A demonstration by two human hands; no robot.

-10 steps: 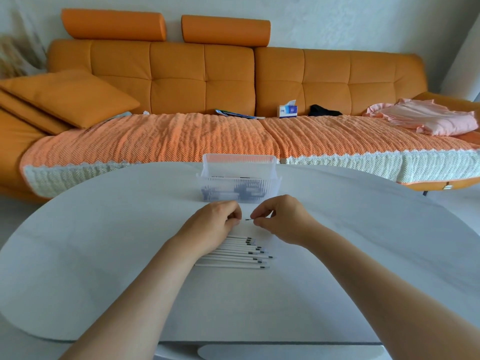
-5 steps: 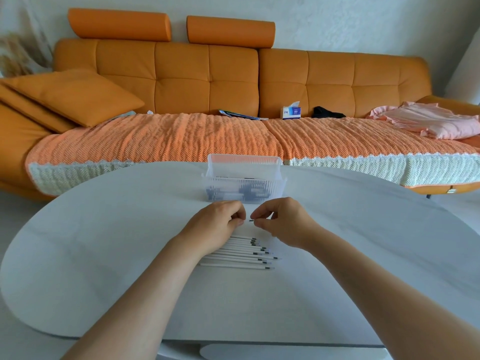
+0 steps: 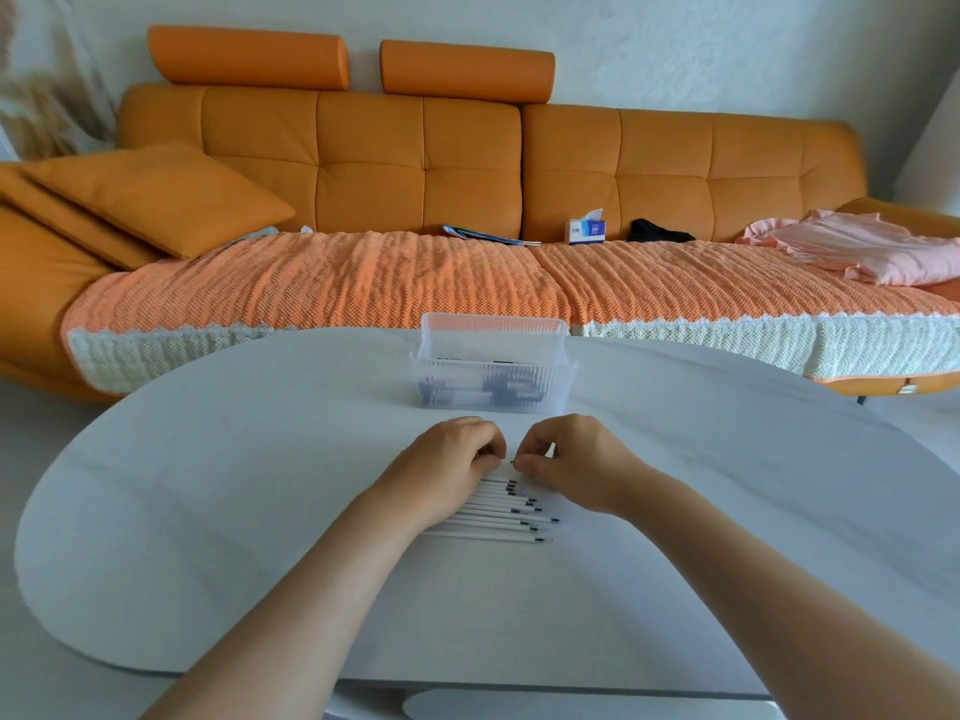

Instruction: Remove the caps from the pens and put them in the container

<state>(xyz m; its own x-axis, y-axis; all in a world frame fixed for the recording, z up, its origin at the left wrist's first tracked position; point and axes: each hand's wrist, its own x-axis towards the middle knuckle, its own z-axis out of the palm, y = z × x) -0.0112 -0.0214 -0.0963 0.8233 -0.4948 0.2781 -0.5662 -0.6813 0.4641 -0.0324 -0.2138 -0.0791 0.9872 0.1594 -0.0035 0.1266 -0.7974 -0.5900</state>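
Over the white table, my left hand (image 3: 447, 459) grips the barrel of a thin white pen (image 3: 511, 462). Only the pen's dark tip shows in the small gap between my hands. My right hand (image 3: 576, 459) pinches the cap end at that tip with thumb and forefinger. Under my left hand and wrist, several white pens (image 3: 498, 517) lie side by side in a row with their dark tips pointing right. A clear ribbed plastic container (image 3: 493, 322) stands just beyond my hands, and dark and white pieces show through its front wall.
An oval white table (image 3: 208, 511) extends to both sides of the pens. Behind it is an orange sofa (image 3: 363, 163) with a woven throw, cushions, a tissue box (image 3: 586, 231) and pink clothes (image 3: 857, 246).
My hands have drawn slightly closer together around the pen tip. The view has shifted a little, and the row of pens and the container stay put.
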